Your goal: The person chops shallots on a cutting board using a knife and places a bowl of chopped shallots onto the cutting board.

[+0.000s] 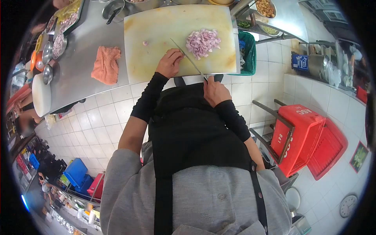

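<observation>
My right hand (216,92) is wrapped round the handle of a kitchen knife (190,58) at the board's near edge. The thin blade slants up and to the left over the cutting board (150,25). Curled fingers of my left hand (170,62) are closed against the left side of the blade; what they hold, if anything, is hidden. Just right of the blade lies a heap of sliced shallots (203,42), pale purple and white. A small shallot piece (145,43) sits alone on the board's left part.
An orange cloth (106,64) lies on the steel counter (84,43) left of the board. Metal bowls (58,46) stand further left, a pot (112,9) behind. Right of the board hangs a green-lined bin (247,53). A red crate (295,137) stands at lower right.
</observation>
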{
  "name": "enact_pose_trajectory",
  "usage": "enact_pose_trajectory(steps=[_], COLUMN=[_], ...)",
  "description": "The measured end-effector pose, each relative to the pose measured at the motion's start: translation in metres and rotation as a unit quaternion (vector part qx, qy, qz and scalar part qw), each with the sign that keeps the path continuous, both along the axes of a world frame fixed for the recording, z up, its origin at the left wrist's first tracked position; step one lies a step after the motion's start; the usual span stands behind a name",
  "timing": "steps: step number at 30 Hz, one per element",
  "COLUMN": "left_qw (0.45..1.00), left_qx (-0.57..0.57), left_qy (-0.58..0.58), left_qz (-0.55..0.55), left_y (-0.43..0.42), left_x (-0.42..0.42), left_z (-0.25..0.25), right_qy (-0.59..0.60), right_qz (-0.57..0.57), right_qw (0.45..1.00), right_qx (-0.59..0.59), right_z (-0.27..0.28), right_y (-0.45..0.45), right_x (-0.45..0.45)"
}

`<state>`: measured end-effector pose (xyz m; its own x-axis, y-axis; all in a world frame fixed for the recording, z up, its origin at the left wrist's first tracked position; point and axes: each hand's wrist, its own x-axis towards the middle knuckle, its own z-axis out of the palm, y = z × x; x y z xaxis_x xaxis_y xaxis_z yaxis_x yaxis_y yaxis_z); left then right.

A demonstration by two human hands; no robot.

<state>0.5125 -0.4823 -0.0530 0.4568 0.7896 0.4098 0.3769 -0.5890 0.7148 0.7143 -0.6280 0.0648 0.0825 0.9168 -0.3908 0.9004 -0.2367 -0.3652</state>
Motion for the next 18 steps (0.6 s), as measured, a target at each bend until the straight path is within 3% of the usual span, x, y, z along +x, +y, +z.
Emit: enact_pose_trajectory(steps=[10, 18], left_qw=[1.0, 1.0], left_qx=[0.021, 0.011], left_qy=[0.002, 0.014], left_qz=[-0.012, -0.017], left_y=[0.002, 0.002], left_x=[0.005, 0.004], left_z=[0.008, 0.007], right_qy=[0.037, 0.032], right_qz=[0.0, 0.002], right_qw=[0.999, 0.999], right_qx=[0.033, 0.033], right_z=[-0.036, -0.012], right_y=[0.003, 0.003], right_x=[0.003, 0.004])
